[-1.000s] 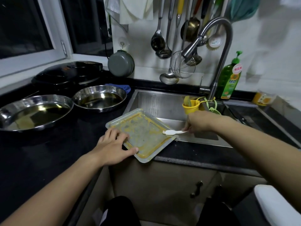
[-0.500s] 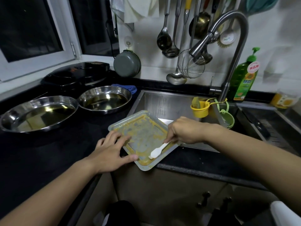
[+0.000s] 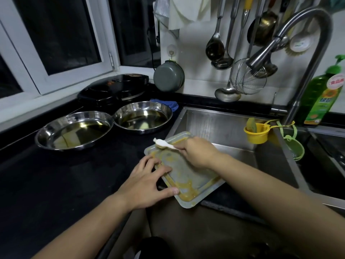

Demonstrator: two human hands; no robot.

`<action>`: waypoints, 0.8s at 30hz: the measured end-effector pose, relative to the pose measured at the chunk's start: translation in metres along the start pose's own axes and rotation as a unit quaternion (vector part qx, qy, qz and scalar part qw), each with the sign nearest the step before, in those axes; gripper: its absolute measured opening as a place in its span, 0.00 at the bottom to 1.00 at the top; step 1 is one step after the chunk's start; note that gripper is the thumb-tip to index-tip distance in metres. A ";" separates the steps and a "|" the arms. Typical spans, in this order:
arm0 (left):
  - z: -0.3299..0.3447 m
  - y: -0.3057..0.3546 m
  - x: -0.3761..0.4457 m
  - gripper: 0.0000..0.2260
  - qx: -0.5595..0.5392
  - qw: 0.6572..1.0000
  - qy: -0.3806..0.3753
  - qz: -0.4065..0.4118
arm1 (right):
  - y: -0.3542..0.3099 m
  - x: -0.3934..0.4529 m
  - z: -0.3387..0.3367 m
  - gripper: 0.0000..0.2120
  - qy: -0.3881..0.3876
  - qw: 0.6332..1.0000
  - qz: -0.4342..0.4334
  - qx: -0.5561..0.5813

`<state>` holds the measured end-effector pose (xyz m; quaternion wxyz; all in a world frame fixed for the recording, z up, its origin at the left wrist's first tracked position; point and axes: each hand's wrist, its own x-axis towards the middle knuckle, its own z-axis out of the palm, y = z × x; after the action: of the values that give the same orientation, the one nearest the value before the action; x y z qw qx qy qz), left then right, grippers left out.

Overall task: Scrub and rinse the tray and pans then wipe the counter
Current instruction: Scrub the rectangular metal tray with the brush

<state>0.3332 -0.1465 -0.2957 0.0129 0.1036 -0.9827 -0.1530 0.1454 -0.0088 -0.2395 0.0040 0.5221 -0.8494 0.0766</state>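
Note:
A rectangular metal tray [image 3: 188,181] smeared with yellow-brown residue lies across the counter edge and the sink's left rim. My left hand [image 3: 149,182] rests on its near left side, fingers spread flat, thumb along the rim. My right hand [image 3: 197,152] grips the handle of a small white brush [image 3: 161,143], whose head sits at the tray's far left corner. Two round steel pans stand on the black counter [image 3: 46,184] to the left: a larger one [image 3: 73,130] and a smaller one [image 3: 142,117], both oily.
The steel sink [image 3: 220,128] lies right of the tray, with a tall faucet [image 3: 306,53] above it. A yellow cup [image 3: 255,132] hangs inside the sink. A green detergent bottle [image 3: 321,98] stands at the back right. Ladles and a wire strainer [image 3: 248,79] hang on the wall. A black cooker [image 3: 113,88] sits behind the pans.
My right hand has swept the white brush from the tray's near right part across to its far left corner. My left hand stays on the tray. The camera has shifted a little.

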 end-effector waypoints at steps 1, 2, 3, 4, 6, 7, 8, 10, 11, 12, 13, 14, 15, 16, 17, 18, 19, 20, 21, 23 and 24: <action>-0.001 -0.001 0.000 0.43 0.001 1.000 -0.003 -0.003 | -0.010 0.004 0.003 0.17 -0.004 1.000 -0.014 -0.012; -0.001 -0.002 0.000 0.44 0.002 1.000 -0.004 -0.004 | -0.018 0.006 0.006 0.16 -0.007 0.999 -0.028 -0.029; -0.001 -0.002 0.000 0.44 0.005 1.000 -0.002 -0.003 | -0.022 0.007 0.008 0.16 -0.006 0.998 -0.033 -0.053; -0.001 -0.003 0.000 0.44 0.008 1.000 0.001 -0.001 | -0.023 0.006 0.010 0.17 0.001 0.997 -0.022 -0.073; 0.000 -0.003 0.000 0.44 0.017 1.000 0.005 0.002 | -0.011 0.006 0.007 0.18 0.012 0.994 0.054 -0.089; 0.001 -0.002 0.000 0.45 0.019 1.000 0.006 0.001 | -0.001 0.006 0.002 0.17 0.011 0.990 0.103 -0.092; 0.001 -0.002 0.000 0.45 0.018 1.000 0.006 0.000 | 0.011 0.004 -0.003 0.16 0.007 0.985 0.147 -0.092; 0.001 -0.001 0.000 0.45 0.012 1.000 0.004 -0.003 | 0.027 0.002 -0.014 0.16 0.000 0.977 0.197 -0.086; 0.000 -0.001 0.000 0.44 0.011 1.000 0.002 -0.004 | 0.028 0.001 -0.016 0.16 0.001 0.976 0.201 -0.086; 0.000 -0.001 0.000 0.44 0.012 1.000 0.000 -0.004 | 0.025 0.002 -0.018 0.16 0.006 0.977 0.196 -0.087; 0.000 -0.002 0.000 0.44 0.013 1.000 0.001 -0.003 | 0.017 0.002 -0.016 0.15 0.007 0.979 0.187 -0.083; 0.000 -0.001 0.000 0.43 0.016 1.000 0.002 -0.002 | 0.008 0.003 -0.014 0.15 0.006 0.982 0.174 -0.077; 0.000 -0.002 0.000 0.43 0.018 1.000 0.001 -0.002 | 0.001 0.006 -0.011 0.16 0.004 0.984 0.161 -0.071; 0.000 -0.002 0.000 0.43 0.018 1.000 0.001 -0.002 | -0.002 0.008 -0.008 0.16 0.003 0.985 0.156 -0.069; 0.000 -0.001 0.000 0.43 0.019 1.000 0.001 -0.002 | -0.001 0.011 -0.011 0.16 0.005 0.984 0.161 -0.069; 0.000 -0.001 0.000 0.43 0.019 1.000 0.000 -0.003 | 0.004 0.013 -0.015 0.16 0.006 0.982 0.177 -0.071; -0.002 0.000 -0.001 0.43 0.021 1.000 -0.002 -0.004 | 0.008 0.013 -0.022 0.14 0.005 0.978 0.194 -0.072; -0.002 0.001 0.000 0.43 0.021 1.000 -0.003 -0.004 | 0.014 0.013 -0.027 0.13 0.000 0.975 0.209 -0.074; -0.003 0.001 -0.001 0.43 0.021 1.000 -0.004 -0.006 | 0.017 0.011 -0.031 0.12 -0.006 0.974 0.213 -0.072; -0.005 0.001 -0.001 0.43 0.020 1.000 -0.009 -0.010 | 0.019 0.006 -0.038 0.11 -0.013 0.976 0.206 -0.069; -0.005 0.001 -0.001 0.44 0.019 1.000 -0.011 -0.010 | 0.021 0.002 -0.039 0.11 -0.016 0.977 0.204 -0.066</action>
<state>0.3340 -0.1465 -0.2909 -0.0013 0.1116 -0.9845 -0.1355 0.1232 0.0044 -0.2038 0.0090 0.3378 -0.9411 0.0106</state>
